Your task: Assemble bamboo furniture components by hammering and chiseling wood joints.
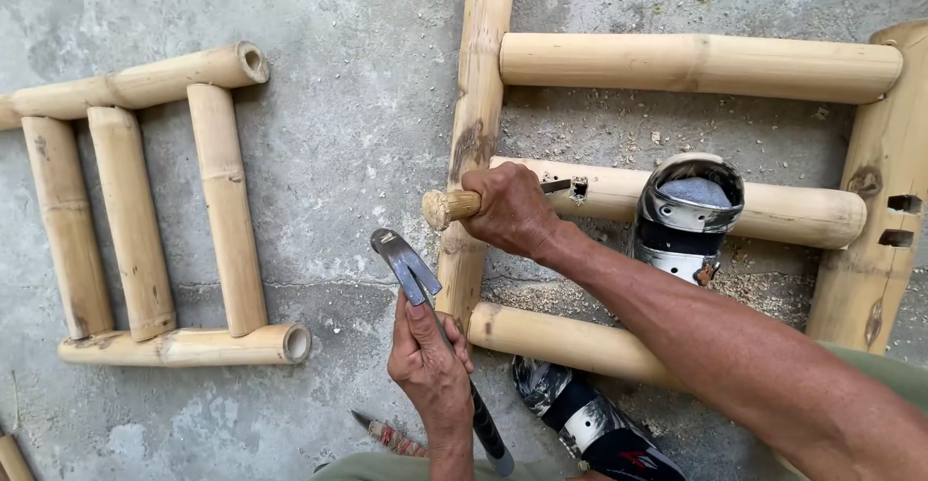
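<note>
The chisel (pixel 556 187) blade is mostly hidden by the right hand (pixel 510 212); the bamboo frame (pixel 696 65) runs off the edge.

I work over a grey concrete floor (pixel 358 104), rough, mottled and marked with fine cracks. Sawdust and small wood chips (pixel 619 123) lie scattered to the right, thickest in the near right. To the left a small finished bamboo frame (pixel 145 220) lies flat on the floor. Daylight falls soft and even, with faint shadows.
</note>
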